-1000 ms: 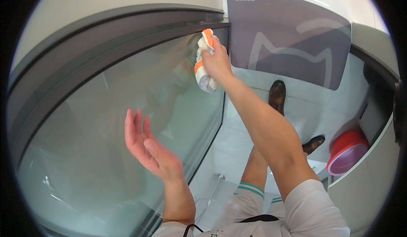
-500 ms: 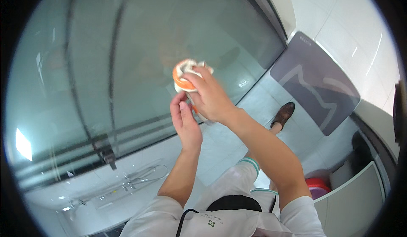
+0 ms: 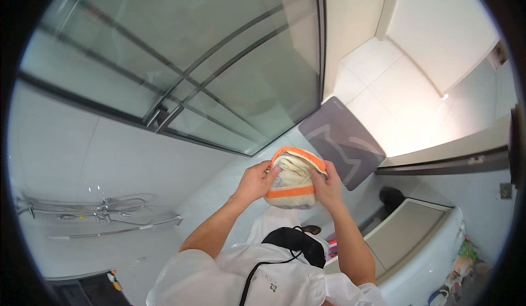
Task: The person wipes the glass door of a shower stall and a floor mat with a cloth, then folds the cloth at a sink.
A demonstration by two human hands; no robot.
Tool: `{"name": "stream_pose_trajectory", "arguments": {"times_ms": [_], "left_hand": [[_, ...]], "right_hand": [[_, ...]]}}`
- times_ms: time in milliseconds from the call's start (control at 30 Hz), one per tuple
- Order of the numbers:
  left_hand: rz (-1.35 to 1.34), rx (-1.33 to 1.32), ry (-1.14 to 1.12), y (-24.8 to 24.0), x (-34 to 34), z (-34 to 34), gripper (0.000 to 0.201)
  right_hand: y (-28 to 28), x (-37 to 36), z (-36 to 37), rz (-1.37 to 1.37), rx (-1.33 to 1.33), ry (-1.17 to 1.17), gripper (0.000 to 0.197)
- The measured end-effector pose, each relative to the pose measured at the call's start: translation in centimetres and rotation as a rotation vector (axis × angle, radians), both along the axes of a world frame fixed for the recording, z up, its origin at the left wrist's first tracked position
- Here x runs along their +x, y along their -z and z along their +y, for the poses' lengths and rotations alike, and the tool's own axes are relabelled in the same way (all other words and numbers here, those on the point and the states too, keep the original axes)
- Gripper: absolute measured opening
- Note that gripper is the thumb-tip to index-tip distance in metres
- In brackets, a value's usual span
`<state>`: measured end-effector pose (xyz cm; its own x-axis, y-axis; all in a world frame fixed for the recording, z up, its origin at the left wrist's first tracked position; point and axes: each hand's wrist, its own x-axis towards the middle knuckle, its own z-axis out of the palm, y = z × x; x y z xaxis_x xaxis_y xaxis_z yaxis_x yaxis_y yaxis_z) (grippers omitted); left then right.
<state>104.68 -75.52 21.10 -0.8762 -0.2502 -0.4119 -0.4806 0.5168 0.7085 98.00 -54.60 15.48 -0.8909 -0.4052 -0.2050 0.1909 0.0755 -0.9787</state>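
Between my two hands is a cream cleaning cloth [image 3: 293,195] with orange bands, bunched and folded so that its middle sags like a pouch. My left hand [image 3: 256,180] grips its left edge, thumb over the top and fingers behind. On the opposite edge, my right hand [image 3: 329,188] pinches the cloth in the same way. The cloth is held in front of my body, above the floor and apart from the glass door [image 3: 235,81].
The dark-framed glass door stands ahead and to the left. A grey mat [image 3: 342,142] lies by the doorway. Shower fittings [image 3: 104,210] are on the left wall. To the right is a white counter [image 3: 419,254] with several small items on it.
The cloth has come away from the glass and down toward my body. My left hand now grips it too, and it is spread wider. My view has swung, showing more wall and doorway.
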Motion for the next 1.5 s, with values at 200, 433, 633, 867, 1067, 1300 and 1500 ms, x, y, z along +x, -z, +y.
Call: {"name": "stream_pose_trajectory", "arguments": {"times_ms": [200, 433, 633, 867, 1067, 1300, 1500], "left_hand": [[0.176, 0.255, 0.129, -3.7, 4.3, 5.6, 0.031], [0.788, 0.461, 0.461, -8.7, 3.6, 10.0, 0.044], [0.503, 0.369, 0.686, -13.6, -1.8, 9.4, 0.021], [0.443, 0.218, 0.887, -13.0, -6.8, 8.8, 0.026], [0.773, 0.17, 1.033, -15.9, -7.6, 10.7, 0.022], [0.434, 0.257, 0.832, -17.4, -7.0, 8.5, 0.016], [0.35, 0.141, 0.505, -16.0, -4.6, 4.6, 0.022]], "right_hand": [[-10.7, 5.0, 7.7, 0.036, -0.211, 0.132, 0.023], [-21.4, 7.4, 9.0, 0.318, 0.041, -0.166, 0.013], [-25.1, 7.0, 12.5, 0.448, 0.512, 0.125, 0.034], [-24.3, 5.6, 14.6, 0.489, 0.913, 0.167, 0.034], [-19.9, 4.4, 15.1, 0.595, 0.994, 0.319, 0.019], [-18.7, 4.5, 16.3, 0.188, 0.466, 0.386, 0.011], [-23.2, 3.2, 15.6, 0.199, 0.542, 0.037, 0.004]]}}
